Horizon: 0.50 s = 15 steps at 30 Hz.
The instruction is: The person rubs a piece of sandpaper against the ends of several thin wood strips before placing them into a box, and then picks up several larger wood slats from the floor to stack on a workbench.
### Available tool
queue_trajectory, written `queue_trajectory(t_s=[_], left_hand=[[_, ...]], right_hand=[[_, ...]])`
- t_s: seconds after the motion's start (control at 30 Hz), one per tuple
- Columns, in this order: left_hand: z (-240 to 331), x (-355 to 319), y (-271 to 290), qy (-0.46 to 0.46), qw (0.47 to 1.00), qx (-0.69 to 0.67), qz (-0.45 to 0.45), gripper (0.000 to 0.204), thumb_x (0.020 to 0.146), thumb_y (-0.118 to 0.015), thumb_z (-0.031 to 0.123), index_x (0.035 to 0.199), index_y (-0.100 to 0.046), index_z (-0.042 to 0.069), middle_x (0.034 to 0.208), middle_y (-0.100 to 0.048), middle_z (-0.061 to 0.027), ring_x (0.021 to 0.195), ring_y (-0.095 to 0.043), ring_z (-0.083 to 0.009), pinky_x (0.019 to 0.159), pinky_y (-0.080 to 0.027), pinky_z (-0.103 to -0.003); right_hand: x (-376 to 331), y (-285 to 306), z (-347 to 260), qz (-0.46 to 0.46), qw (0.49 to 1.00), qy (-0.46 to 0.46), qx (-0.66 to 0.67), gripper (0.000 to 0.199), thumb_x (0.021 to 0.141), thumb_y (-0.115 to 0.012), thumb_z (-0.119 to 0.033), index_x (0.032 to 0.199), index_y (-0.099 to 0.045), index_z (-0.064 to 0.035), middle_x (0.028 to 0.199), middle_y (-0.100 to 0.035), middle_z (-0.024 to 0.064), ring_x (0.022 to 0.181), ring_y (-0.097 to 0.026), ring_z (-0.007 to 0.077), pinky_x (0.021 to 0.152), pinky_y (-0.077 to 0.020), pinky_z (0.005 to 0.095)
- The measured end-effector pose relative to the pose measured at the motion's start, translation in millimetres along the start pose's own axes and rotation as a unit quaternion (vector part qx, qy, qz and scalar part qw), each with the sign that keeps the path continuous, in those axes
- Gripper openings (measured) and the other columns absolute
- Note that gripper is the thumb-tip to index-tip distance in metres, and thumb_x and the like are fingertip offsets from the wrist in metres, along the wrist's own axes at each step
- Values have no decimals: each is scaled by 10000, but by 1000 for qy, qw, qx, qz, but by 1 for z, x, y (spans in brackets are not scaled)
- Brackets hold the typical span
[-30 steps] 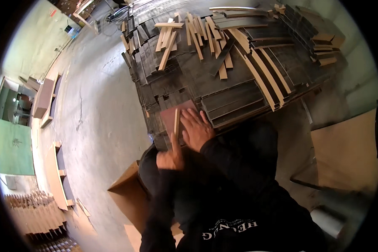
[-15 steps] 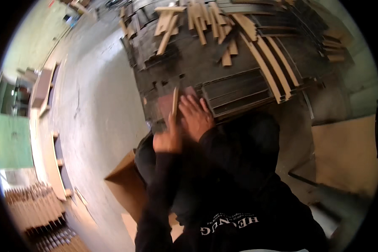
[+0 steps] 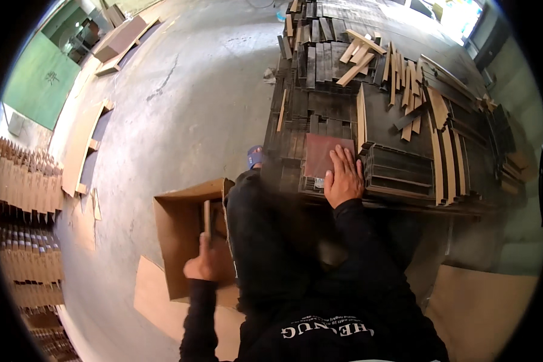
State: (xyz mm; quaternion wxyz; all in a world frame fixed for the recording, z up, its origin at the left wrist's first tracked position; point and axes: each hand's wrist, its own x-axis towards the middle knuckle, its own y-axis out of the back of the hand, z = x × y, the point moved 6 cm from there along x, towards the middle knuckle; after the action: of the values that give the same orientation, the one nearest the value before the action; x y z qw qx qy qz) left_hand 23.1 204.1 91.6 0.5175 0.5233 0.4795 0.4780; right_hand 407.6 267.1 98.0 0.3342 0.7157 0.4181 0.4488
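A short wooden strip (image 3: 207,217) stands up from my left hand (image 3: 203,263), which is closed around its lower end. That hand is over the open cardboard box (image 3: 170,248) beside my left leg, and slightly blurred. Flat on the workbench's near left corner lies a reddish-brown sheet (image 3: 320,155) that looks like sandpaper. My right hand (image 3: 345,182) rests on the sheet's right edge with its fingers stretched out, gripping nothing. A pale wooden piece (image 3: 361,120) stands just beyond those fingers.
Dark strips (image 3: 320,60) and loose pale strips (image 3: 398,75) cover the bench's far part. Long curved wooden pieces (image 3: 446,163) lie at its right. Stacked wooden parts (image 3: 27,181) stand at the far left. Flat cardboard (image 3: 476,308) lies lower right.
My left hand has moved from the sheet, down and left, to the cardboard box with the wooden strip. The view has shifted left; my right hand stays on the sheet.
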Motion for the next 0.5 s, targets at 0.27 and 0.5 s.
queue_trajectory(t_s=[0.27,0.5], left_hand=[[83,151,26,-140,970,-173,100,447,801,-511,374,1110,-489,53,665,-590,-151,567,-556,-324,524,-440,-406],[200,337,-123,11,898,-428,-100,416,767,-508,428,929,-636,67,877,-613,-181,873,-579,-309,783,-437,-365]], right_hand=[[3,3,-7,-21,999,18,-15,457,778,-450,-171,1219,-400,-62,1305,-373,108,1231,-305,281,1015,-199,443],[6,0,-9,-36,999,26,-27,468,763,-452,-161,1217,-400,-57,1305,-366,129,1221,-313,315,998,-207,470]])
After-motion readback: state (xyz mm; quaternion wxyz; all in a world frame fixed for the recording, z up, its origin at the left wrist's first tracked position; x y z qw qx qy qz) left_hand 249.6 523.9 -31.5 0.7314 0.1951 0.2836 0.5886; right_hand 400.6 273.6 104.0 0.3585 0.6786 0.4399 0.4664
